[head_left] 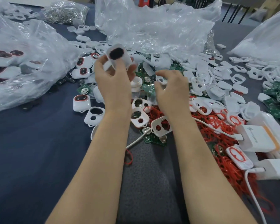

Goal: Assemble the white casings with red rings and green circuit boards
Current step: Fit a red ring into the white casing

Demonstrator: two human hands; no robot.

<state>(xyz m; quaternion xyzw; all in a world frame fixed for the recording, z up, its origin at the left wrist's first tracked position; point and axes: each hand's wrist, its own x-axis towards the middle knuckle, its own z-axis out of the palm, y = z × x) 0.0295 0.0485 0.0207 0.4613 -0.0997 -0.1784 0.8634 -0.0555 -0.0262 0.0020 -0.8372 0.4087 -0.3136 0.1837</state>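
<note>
My left hand (115, 78) holds a white casing (118, 56) with a dark oval opening, lifted above the pile and blurred. My right hand (170, 89) hovers over the parts with its fingers curled downward; whether it pinches anything is hidden. Under both hands lie green circuit boards (148, 89) and loose white casings (139, 118). A tangle of red rings (216, 136) spreads to the right of my right wrist. Casings fitted with red rings (81, 102) lie to the left.
Crumpled clear plastic bags sit at the left (23, 65) and at the back centre (152, 28). White chargers (257, 139) with cables stand at the right edge. More circuit boards (276, 97) are heaped far right. A bag of metal clips (65, 12) lies at the back.
</note>
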